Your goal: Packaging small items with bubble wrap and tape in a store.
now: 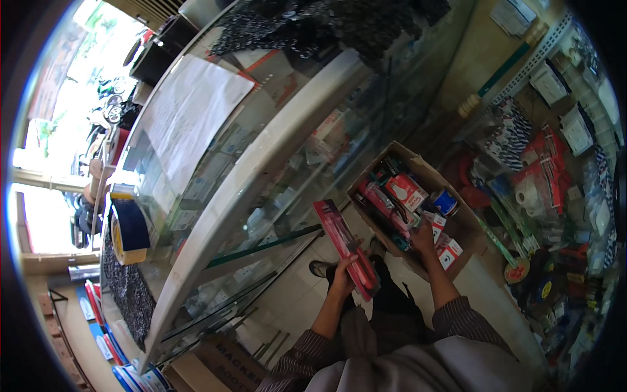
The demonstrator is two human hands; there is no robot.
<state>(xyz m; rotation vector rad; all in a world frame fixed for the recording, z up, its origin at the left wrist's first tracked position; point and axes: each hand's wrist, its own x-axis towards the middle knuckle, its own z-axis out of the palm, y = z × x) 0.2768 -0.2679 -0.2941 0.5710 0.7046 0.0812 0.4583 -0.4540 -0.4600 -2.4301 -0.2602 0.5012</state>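
Note:
My left hand (346, 272) grips a long red blister pack (344, 245), which seems to hold a hand tool that I cannot make out. To its right stands an open cardboard box (468, 245) filled with mixed goods. My right hand (424, 236) reaches into this box among the packs; its fingertips are partly hidden, so whether it grips anything is unclear. Around it lie a red-and-white light bulb box (406, 192), a pink-red package (384, 203), a blue tin (444, 203) and small red-and-white boxes (449, 252).
A glass display counter with a pale curved edge (245, 171) runs along my left, bearing a white paper sheet (196, 108) and rolls of tape (128, 230). Packaged hardware (543, 166) crowds the right side. Another cardboard box (220, 360) sits low beside the counter.

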